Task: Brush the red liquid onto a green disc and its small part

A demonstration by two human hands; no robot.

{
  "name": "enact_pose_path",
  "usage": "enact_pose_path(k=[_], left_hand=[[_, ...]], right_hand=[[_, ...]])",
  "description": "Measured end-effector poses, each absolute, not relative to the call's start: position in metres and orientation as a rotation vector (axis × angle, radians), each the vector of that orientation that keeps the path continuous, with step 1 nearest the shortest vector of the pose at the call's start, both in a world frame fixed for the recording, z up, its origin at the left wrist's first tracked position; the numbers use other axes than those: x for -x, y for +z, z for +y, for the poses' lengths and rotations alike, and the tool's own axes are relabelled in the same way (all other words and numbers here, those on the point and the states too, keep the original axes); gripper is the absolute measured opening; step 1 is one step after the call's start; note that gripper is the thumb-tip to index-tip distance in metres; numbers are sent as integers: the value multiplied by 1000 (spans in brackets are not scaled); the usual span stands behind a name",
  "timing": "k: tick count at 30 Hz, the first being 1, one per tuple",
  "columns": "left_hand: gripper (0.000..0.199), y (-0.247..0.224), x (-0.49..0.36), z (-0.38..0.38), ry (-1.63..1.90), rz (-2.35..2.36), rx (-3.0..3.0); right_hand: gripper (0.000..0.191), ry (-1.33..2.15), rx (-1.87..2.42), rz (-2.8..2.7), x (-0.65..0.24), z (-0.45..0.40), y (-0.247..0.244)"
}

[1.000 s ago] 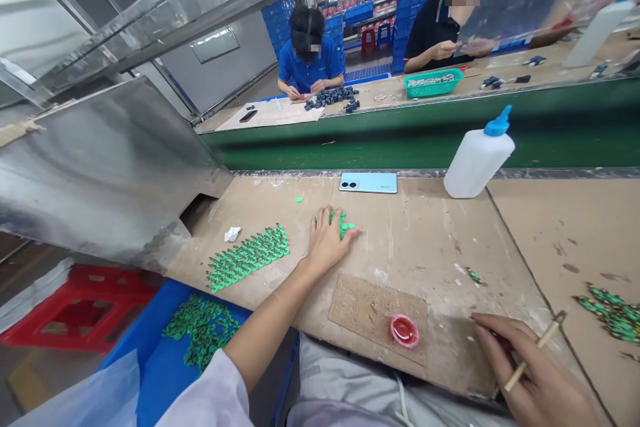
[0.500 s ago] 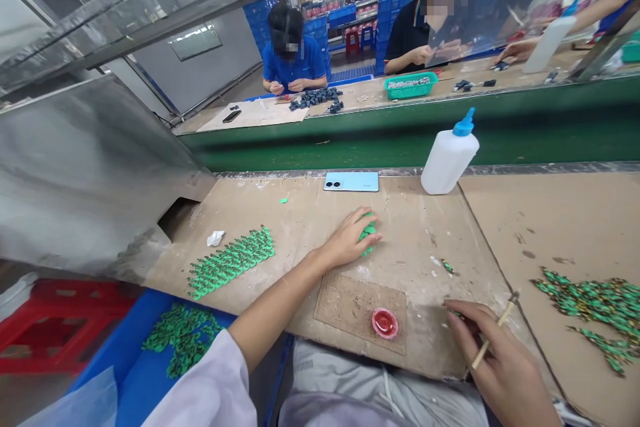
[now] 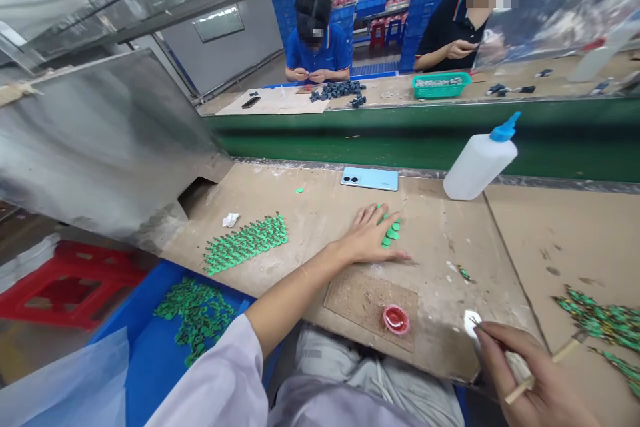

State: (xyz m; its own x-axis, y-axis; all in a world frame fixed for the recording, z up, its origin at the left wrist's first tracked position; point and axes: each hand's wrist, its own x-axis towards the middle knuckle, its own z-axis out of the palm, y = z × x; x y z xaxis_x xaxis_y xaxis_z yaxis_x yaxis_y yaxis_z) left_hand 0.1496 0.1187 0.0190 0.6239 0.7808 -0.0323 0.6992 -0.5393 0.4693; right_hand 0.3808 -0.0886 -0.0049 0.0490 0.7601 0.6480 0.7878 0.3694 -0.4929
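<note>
My left hand (image 3: pixel 371 238) lies flat on the brown worktop, fingers spread over a small heap of green plastic pieces (image 3: pixel 391 233). My right hand (image 3: pixel 537 380) at the lower right grips a thin wooden-handled brush (image 3: pixel 549 359) and pinches a small white scrap (image 3: pixel 471 322) at its fingertips. A small red cap (image 3: pixel 396 318) sits on a rough brown pad (image 3: pixel 371 301) between the two hands.
Green pieces lie in neat rows (image 3: pixel 246 243) at the left, and more fill a blue bin (image 3: pixel 195 313) below. Painted green pieces (image 3: pixel 603 325) lie at the right. A light blue phone (image 3: pixel 369 179) and a white squeeze bottle (image 3: pixel 479 161) stand by the green conveyor (image 3: pixel 410 137). Two people work across it.
My left hand has slid the green heap rightward across the worktop and flattened over it. My right hand has moved and now pinches a white scrap.
</note>
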Motion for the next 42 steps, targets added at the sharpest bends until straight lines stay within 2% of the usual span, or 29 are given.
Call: enact_pose_path(k=[3,6,11,13,17,23,28,31,34,42], left_hand=[[107,12,-164,123,307,1147,-2470],[99,7,-172,130,359,1124,-2518],[46,8,-164,140,391,970,-2572],[35,10,-159,140,392,905,-2580],[40,13,-154,134,399,893,-2585],[20,13,-162,136,375,930,-2548],[31,18,-162,141,474,914,-2442],[27,19,-158,140,552,930,-2363],[24,18,-152,138,605,947,-2306],[32,23,-137,135,587,1009,-2329]], right_hand=[[29,-43,1377,-1691,-380,-91,2],[25,-42,1383,-1662,-379,-97,5],[17,50,1386,-1638,-379,-105,-3],[15,89,1370,-1646,-380,-103,-8],[14,88,1331,-1665,-374,-94,-16],[20,86,1382,-1626,-351,-91,-24],[11,105,1342,-1600,-345,-94,-21],[6,150,1332,-1612,-348,-95,-15],[7,209,1346,-1604,-350,-94,-13],[14,206,1381,-1562,-345,-83,-9]])
